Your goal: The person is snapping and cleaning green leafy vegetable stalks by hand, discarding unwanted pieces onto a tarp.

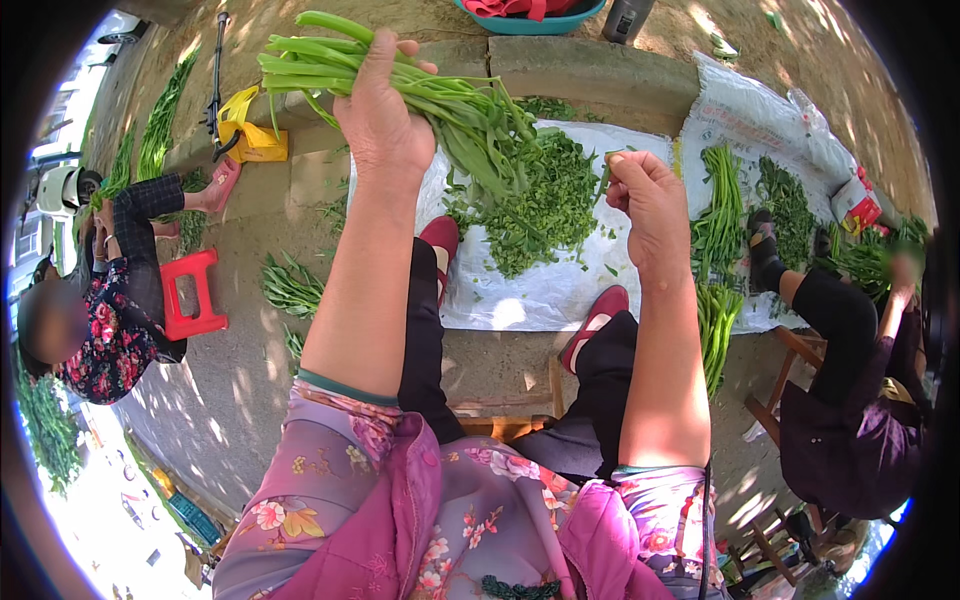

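My left hand (385,125) is closed round a bunch of leafy green stalks (460,130), their thick pale ends pointing left and their leaves drooping to the right. My right hand (647,205) pinches a small green leaf piece (605,172) between thumb and fingers, apart from the bunch. Below and between my hands, a heap of loose green leaves (545,205) lies on a white plastic sheet (470,300) on the ground, between my feet. Some leaf scraps are scattered on the sheet.
Right of the sheet lie bundled bare stalks (718,215) and another leaf pile (785,200), beside a seated person (850,420). On the left another person (105,330) sits near a red stool (192,295) and a yellow bag (250,130). A stone kerb (590,75) runs behind the sheet.
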Action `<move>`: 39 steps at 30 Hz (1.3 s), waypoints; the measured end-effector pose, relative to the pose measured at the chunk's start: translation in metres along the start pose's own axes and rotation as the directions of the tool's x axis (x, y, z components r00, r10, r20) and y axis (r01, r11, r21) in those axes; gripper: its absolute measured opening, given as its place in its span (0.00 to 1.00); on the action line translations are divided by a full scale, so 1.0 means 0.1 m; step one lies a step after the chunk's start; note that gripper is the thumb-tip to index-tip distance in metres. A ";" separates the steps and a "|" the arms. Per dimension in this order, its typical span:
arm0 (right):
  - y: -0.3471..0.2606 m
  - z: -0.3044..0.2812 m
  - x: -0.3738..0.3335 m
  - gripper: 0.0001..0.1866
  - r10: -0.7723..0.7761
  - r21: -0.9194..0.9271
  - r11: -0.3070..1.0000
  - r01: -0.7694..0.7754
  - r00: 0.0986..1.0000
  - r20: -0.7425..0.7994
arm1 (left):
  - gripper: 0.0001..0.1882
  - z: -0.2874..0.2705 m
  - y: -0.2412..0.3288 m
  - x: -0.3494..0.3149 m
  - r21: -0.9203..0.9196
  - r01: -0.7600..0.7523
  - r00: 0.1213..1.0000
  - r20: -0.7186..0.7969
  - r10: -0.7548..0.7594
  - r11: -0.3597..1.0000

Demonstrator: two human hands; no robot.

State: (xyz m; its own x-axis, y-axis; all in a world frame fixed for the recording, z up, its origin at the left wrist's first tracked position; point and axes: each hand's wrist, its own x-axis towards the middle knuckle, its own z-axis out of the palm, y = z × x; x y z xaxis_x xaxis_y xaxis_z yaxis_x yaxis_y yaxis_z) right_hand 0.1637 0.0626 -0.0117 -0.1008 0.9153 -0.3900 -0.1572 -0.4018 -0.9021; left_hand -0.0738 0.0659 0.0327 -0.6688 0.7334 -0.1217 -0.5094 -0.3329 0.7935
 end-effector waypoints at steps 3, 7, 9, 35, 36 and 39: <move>0.00 0.03 -0.01 0.04 -0.058 -0.084 0.995 0.057 0.998 -0.013 | 0.12 -0.03 -0.01 0.01 -0.007 0.002 1.000 0.010 -0.002 1.000; 0.06 0.02 0.02 0.05 -0.129 -0.205 0.971 0.123 0.991 -0.019 | 0.12 -0.04 0.00 0.03 -0.010 0.002 1.000 0.005 -0.001 1.000; 0.09 0.01 0.04 0.05 -0.157 -0.283 0.948 0.149 0.988 -0.007 | 0.12 -0.04 -0.01 0.03 -0.009 0.008 1.000 0.009 -0.007 1.000; 0.18 0.30 -0.04 0.07 -0.209 -0.362 0.898 0.249 0.967 0.148 | 0.13 0.07 -0.14 -0.11 0.030 0.041 0.996 0.082 -0.044 0.999; 0.16 0.29 -0.03 0.07 -0.206 -0.360 0.901 0.242 0.969 0.137 | 0.13 0.06 -0.14 -0.10 0.027 0.044 0.996 0.078 -0.046 0.999; 0.08 0.25 -0.02 0.05 -0.139 -0.302 0.940 0.160 0.986 0.089 | 0.13 0.04 -0.12 -0.08 0.018 0.057 0.996 0.064 -0.058 0.998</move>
State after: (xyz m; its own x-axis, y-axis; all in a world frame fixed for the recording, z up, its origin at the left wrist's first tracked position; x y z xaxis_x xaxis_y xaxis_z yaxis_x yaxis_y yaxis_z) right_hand 0.1378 0.0571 -0.0141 -0.1650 0.9559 -0.2428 0.1329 -0.2224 -0.9659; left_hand -0.0604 0.0666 0.0260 -0.6018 0.7881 -0.1294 -0.5373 -0.2796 0.7957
